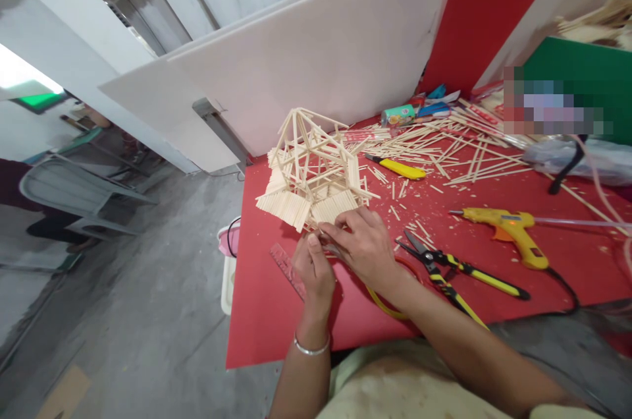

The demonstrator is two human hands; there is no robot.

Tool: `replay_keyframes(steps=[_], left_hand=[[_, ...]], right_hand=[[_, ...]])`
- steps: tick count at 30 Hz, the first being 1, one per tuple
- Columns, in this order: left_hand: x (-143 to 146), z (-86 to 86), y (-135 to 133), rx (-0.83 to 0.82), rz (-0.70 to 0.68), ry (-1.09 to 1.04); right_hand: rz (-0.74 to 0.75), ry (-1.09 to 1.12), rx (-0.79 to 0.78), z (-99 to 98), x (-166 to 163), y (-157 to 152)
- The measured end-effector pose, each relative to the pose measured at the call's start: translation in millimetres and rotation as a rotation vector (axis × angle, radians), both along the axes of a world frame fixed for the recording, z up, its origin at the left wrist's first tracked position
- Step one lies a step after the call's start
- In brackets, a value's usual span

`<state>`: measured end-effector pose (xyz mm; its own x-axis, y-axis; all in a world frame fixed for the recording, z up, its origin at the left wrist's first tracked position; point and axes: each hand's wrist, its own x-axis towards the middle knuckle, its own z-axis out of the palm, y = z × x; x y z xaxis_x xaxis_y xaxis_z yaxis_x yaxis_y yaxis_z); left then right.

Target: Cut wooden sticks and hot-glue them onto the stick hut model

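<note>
A model building of thin wooden sticks (309, 172) stands on the red tabletop, with an open pointed frame above slatted roof panels. At its near lower edge my left hand (315, 269) is closed, thumb against fingers. My right hand (364, 244) meets it there, its thumb and fingers pinched together just below the front slatted panel (333, 207). Whatever sits between the fingertips is too small and covered to make out. Partly behind my left hand lies a clear ruler (284, 266).
Right of my hands lie black-and-yellow cutters (444, 267) and a yellow glue gun (513, 228) with a cord. Farther back are a yellow utility knife (402, 168), loose sticks (474, 142) and a green can (397, 116). A white partition (320, 56) borders the table.
</note>
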<state>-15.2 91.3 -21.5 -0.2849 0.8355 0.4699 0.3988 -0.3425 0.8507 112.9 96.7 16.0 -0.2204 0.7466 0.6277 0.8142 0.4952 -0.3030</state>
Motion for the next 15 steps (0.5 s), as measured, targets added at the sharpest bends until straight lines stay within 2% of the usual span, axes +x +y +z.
replay_keyframes(steps=[15], left_hand=[[-1.8, -10.4, 3.5, -0.019, 0.058, -0.001]], right_hand=[[-0.029, 0.071, 0.022, 4.7, 9.0, -12.7]])
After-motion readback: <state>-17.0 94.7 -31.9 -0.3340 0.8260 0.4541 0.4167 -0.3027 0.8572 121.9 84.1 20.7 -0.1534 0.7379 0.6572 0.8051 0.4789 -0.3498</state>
